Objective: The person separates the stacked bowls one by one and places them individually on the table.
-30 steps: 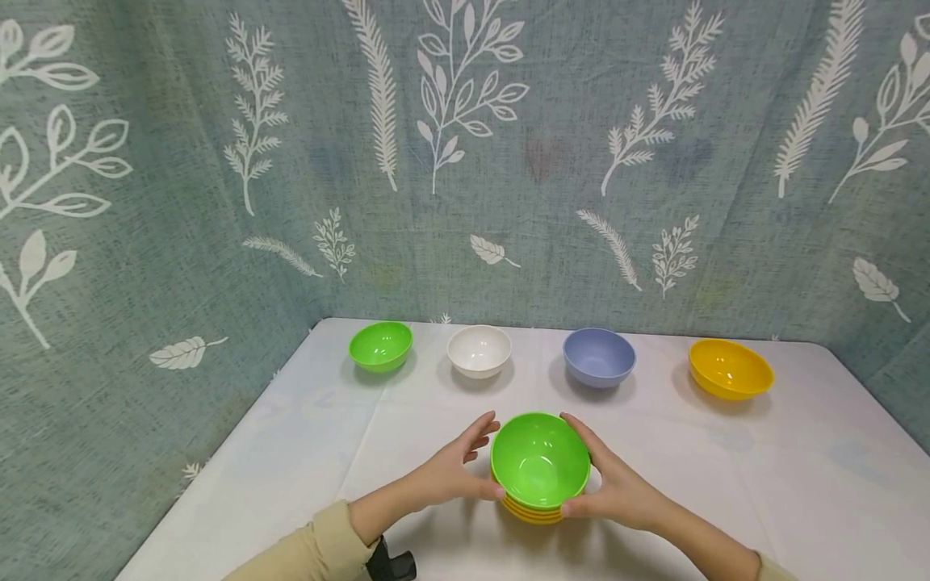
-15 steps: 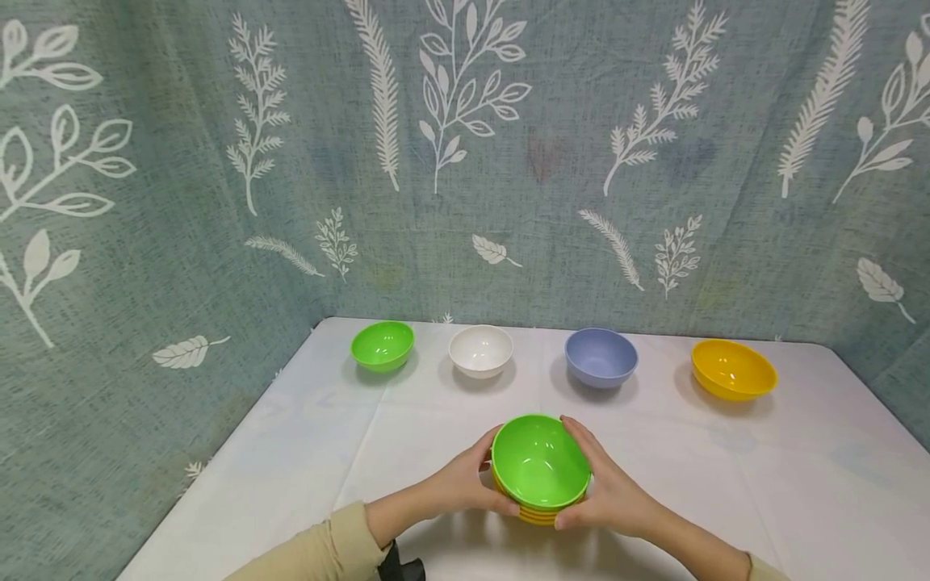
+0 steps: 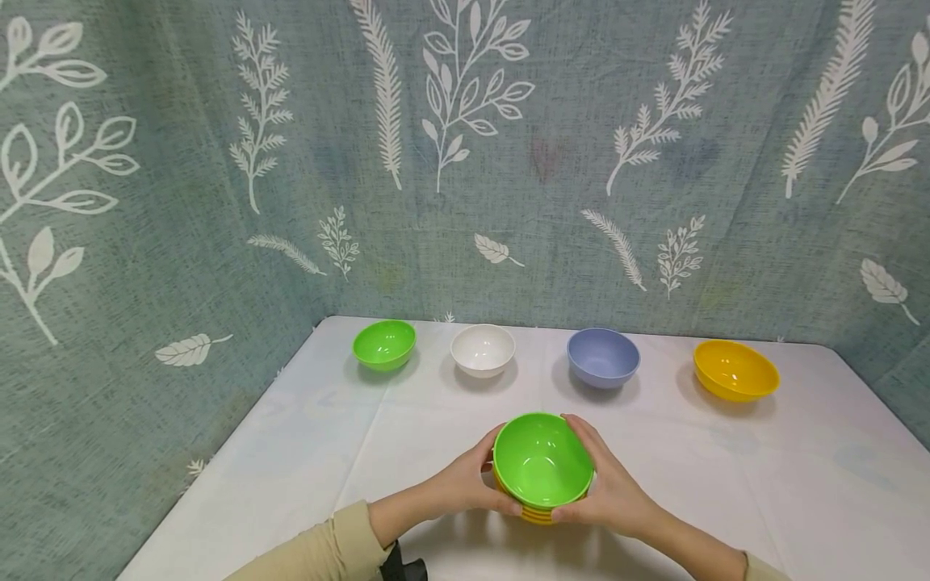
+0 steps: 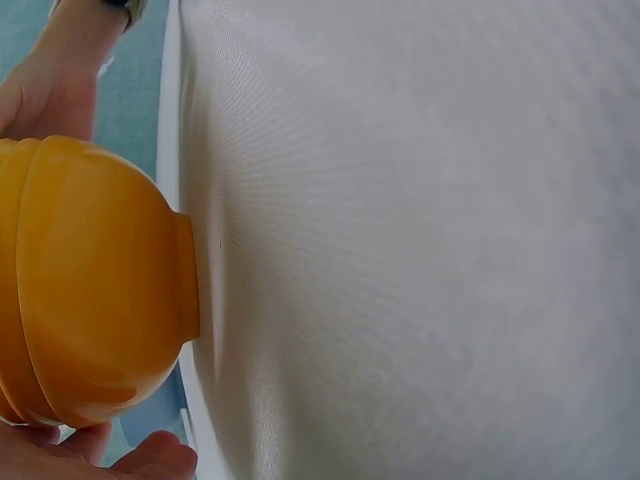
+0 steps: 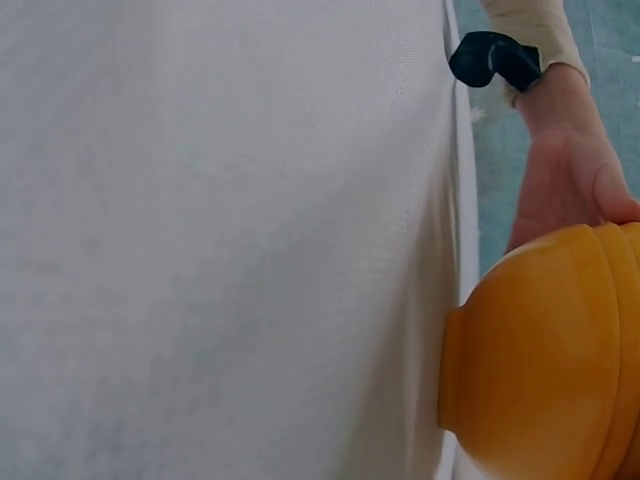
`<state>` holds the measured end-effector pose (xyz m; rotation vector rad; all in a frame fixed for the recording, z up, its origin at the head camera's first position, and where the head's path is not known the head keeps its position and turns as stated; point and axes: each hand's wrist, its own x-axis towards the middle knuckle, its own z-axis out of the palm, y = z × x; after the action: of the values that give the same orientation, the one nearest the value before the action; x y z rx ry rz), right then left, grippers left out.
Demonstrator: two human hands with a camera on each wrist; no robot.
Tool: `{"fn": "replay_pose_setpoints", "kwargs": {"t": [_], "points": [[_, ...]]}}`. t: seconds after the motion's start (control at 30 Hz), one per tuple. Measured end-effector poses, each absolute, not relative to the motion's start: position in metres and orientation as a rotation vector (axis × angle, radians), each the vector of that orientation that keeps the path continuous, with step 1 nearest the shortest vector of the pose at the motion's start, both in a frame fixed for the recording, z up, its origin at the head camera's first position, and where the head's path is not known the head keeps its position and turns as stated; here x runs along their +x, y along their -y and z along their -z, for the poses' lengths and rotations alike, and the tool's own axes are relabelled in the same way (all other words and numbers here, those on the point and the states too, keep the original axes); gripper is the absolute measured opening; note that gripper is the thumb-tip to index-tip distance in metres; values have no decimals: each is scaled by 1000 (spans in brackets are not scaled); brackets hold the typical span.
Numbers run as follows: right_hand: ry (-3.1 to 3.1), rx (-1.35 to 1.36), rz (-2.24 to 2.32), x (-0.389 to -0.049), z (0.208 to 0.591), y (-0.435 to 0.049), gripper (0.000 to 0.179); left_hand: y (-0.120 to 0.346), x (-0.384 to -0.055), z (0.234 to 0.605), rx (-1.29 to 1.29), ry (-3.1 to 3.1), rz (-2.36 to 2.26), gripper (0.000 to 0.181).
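Observation:
A green bowl [image 3: 543, 458] sits nested on top of several stacked yellow bowls [image 3: 539, 516], near the middle of the table's front. My left hand [image 3: 465, 484] grips the stack from the left, thumb at the front and fingers curving behind. From the right, my right hand [image 3: 617, 488] holds it too, its thumb near the front and its fingers along the green rim. Seen from the left wrist, the lowest yellow bowl [image 4: 100, 285] has its foot right at the white cloth. The right wrist view shows the yellow bowl [image 5: 550, 350] with my left hand [image 5: 570, 175] beyond it.
Along the back of the white-covered table [image 3: 305, 452] stand a green bowl [image 3: 384, 347], a white bowl [image 3: 483, 352], a blue bowl [image 3: 603, 358] and a yellow bowl [image 3: 735, 371], spaced apart. Behind them hangs a leaf-patterned grey-green curtain [image 3: 552, 266].
My left hand has come in from beside the stack and taken hold of it. The right hand's thumb has slipped slightly lower and inward. The stack has barely shifted.

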<state>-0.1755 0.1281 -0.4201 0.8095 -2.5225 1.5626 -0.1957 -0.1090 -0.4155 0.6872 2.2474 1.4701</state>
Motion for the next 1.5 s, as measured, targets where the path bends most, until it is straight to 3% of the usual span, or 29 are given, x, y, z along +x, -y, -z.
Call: {"fn": "replay_pose_setpoints", "kwargs": {"t": [0.7, 1.5], "points": [[2516, 701, -1558, -171, 392, -137, 108, 112, -198, 415, 704, -2242, -1441, 103], [2589, 487, -1436, -162, 366, -193, 107, 111, -197, 410, 622, -2243, -1386, 102]]}}
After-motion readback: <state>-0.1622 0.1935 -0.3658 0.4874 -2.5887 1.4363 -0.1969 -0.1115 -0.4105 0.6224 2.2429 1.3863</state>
